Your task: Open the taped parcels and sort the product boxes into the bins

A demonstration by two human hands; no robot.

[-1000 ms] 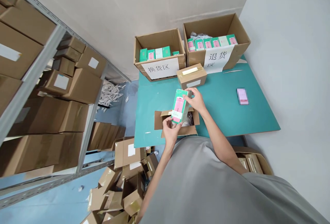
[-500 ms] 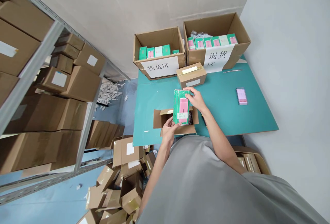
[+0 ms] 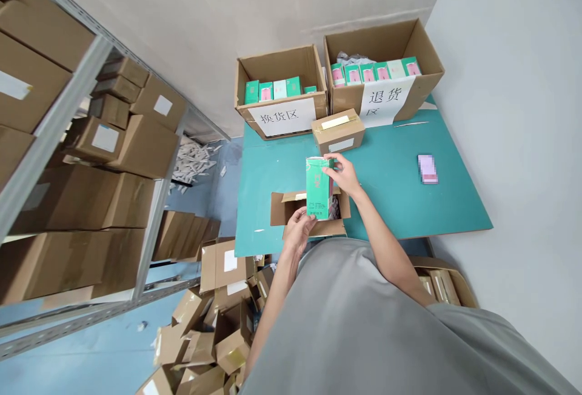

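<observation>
Upright between my two hands is a green product box (image 3: 317,189), its printed green side facing me and a strip of the pink side showing at its right. My left hand (image 3: 299,229) grips its lower left corner. My right hand (image 3: 343,173) is closed on its upper right edge, where the top looks crumpled. Below and behind the product box stands an open cardboard carton (image 3: 278,210) with its flaps spread; grey wrapping shows inside at the right. A closed small carton (image 3: 337,131) with a white label lies just beyond my right hand.
On the green table (image 3: 386,201), a left labelled carton (image 3: 254,117) and a right labelled carton (image 3: 427,77) hold several green boxes. A blurred phone-like object (image 3: 427,169) lies at the right. Shelving (image 3: 86,92) with cartons stands left; cardboard boxes (image 3: 231,334) pile on the floor.
The product box has turned in my hands: its pink-pictured front has swung to the right, and its plain green side now faces me. Both hands keep hold of it.
</observation>
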